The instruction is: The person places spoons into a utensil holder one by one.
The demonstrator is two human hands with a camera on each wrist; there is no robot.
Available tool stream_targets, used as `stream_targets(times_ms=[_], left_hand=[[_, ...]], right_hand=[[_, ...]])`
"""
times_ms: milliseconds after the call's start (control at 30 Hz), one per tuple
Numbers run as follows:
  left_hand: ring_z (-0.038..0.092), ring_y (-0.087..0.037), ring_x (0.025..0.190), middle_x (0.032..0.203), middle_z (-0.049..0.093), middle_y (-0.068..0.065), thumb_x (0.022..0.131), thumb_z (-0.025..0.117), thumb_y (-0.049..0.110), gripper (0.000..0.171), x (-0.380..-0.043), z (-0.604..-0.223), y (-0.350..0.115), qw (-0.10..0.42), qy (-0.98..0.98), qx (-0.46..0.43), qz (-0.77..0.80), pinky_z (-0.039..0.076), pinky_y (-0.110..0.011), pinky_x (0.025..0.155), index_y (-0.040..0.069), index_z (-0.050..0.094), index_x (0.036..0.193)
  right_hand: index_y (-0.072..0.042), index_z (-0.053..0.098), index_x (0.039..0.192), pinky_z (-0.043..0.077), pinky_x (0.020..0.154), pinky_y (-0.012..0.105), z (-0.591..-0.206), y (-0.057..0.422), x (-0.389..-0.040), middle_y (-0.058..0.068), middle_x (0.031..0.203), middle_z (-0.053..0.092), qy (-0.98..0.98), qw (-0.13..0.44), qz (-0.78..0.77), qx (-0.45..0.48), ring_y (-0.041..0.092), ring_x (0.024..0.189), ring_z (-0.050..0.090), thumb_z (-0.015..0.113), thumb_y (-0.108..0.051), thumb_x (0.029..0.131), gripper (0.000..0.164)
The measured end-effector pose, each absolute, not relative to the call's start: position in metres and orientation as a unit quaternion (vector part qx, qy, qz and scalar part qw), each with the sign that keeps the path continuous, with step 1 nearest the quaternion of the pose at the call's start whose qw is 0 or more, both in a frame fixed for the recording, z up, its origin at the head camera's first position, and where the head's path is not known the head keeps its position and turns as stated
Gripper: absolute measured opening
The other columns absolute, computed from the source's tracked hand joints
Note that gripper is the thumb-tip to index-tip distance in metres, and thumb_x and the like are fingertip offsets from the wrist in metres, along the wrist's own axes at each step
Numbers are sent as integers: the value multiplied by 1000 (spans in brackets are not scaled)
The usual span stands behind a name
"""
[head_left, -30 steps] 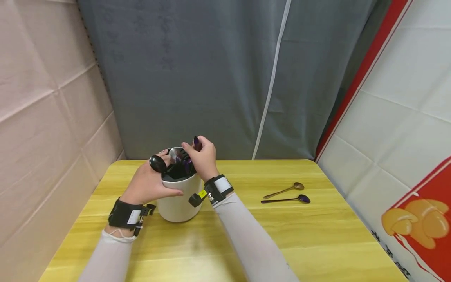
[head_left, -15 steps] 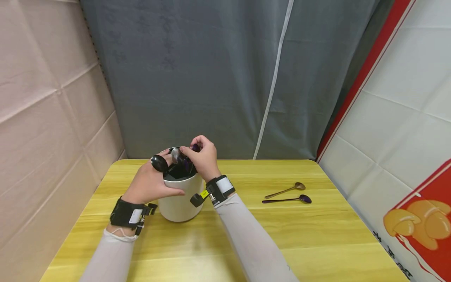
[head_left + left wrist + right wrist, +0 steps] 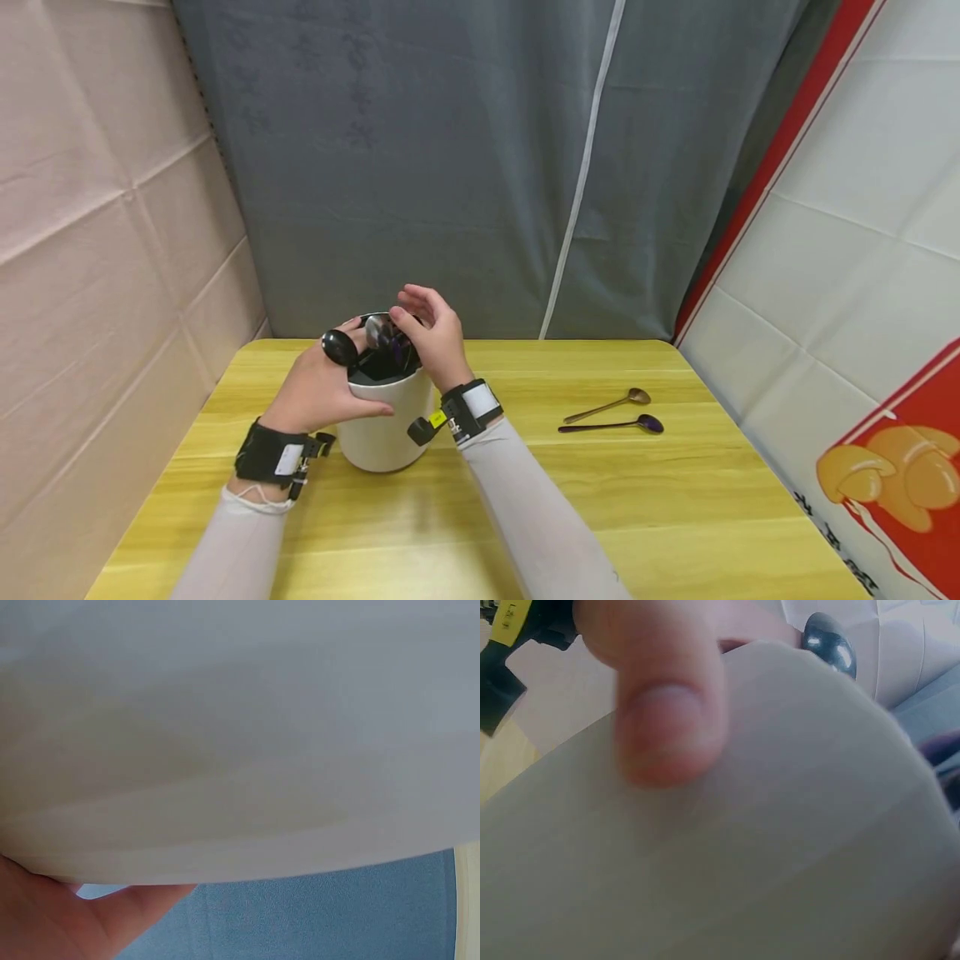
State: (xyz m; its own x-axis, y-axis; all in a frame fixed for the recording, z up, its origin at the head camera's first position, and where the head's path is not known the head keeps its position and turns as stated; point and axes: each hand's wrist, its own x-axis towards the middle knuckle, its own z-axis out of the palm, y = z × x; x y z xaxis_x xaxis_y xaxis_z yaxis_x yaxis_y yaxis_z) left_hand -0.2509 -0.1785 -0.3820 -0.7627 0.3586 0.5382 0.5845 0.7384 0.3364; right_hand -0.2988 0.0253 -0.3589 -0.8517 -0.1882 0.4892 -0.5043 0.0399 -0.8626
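A: Nearest 1st: where's the container (image 3: 381,433)?

B: Upright on the worktop (image 3: 480,517). L hand (image 3: 318,392) is wrapped round its L side, thumb across the front. Firm grip there is good imo, since a knock at the rim could tip it.

A: Inside?

B: Black spoon (image 3: 340,347) leans out over the L rim, bowl up, just beside L hand. Silver spoon (image 3: 380,330) is further in, also bowl up. Prob. other dark handles too, but too crowded to tell.

A: R hand (image 3: 438,337)?

B: By the far R rim, fingers loose, grasping nothing afaict. Best to back off straight up, w/o snagging the silver bowl.

A: Beyond that?

B: Off to the R, well apart: purple spoon (image 3: 649,423), then bronze spoon (image 3: 639,396) behind it, both flat, bowls to the R. If lifting either, pinch near the bowl so the handle leads.

A: Back?

B: Gray curtain (image 3: 420,167).
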Motion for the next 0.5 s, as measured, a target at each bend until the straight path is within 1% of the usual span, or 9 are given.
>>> stream_targets(times_ms=[33,100,200,267,333,500], left_hand=[[44,-42,154,151,64,-13,58,100,59,109,-251,-382,-179,226,-904,-261,-250,46,-69,115,18,59,151],[44,-43,154,150,65,-13,58,101,59,109,-252,-383,-178,228,-902,-266,-252,46,-69,115,18,59,150],[45,-44,153,149,66,-12,57,101,58,108,-253,-383,-177,233,-899,-271,-255,45,-69,115,20,60,149],[45,-44,153,149,66,-12,57,102,57,108,-254,-383,-176,234,-897,-274,-256,45,-70,116,20,60,149],[45,-44,153,149,66,-12,56,102,57,108,-254,-383,-176,234,-896,-275,-258,44,-70,116,21,60,149],[45,-45,153,148,66,-11,55,102,58,109,-256,-382,-176,238,-894,-279,-259,44,-69,117,22,60,149]], right_hand=[[-6,56,149,42,126,38,-362,27,-298,18,149,64,-705,120,652,250,27,144,59,70,-34,102,56],[-6,48,156,37,129,39,-367,31,-297,18,157,57,-690,117,664,263,28,152,50,71,-49,100,74],[-5,36,163,30,132,43,-374,38,-294,17,167,46,-666,110,683,280,30,159,40,71,-73,90,106],[-6,30,166,27,134,47,-378,41,-293,15,170,41,-651,107,695,285,30,161,35,70,-82,82,121],[-7,25,168,24,134,51,-383,45,-290,14,172,37,-642,106,704,283,30,163,31,69,-85,80,126],[-13,19,170,22,134,57,-401,51,-282,12,175,31,-626,103,726,264,30,165,25,70,-84,80,126]])
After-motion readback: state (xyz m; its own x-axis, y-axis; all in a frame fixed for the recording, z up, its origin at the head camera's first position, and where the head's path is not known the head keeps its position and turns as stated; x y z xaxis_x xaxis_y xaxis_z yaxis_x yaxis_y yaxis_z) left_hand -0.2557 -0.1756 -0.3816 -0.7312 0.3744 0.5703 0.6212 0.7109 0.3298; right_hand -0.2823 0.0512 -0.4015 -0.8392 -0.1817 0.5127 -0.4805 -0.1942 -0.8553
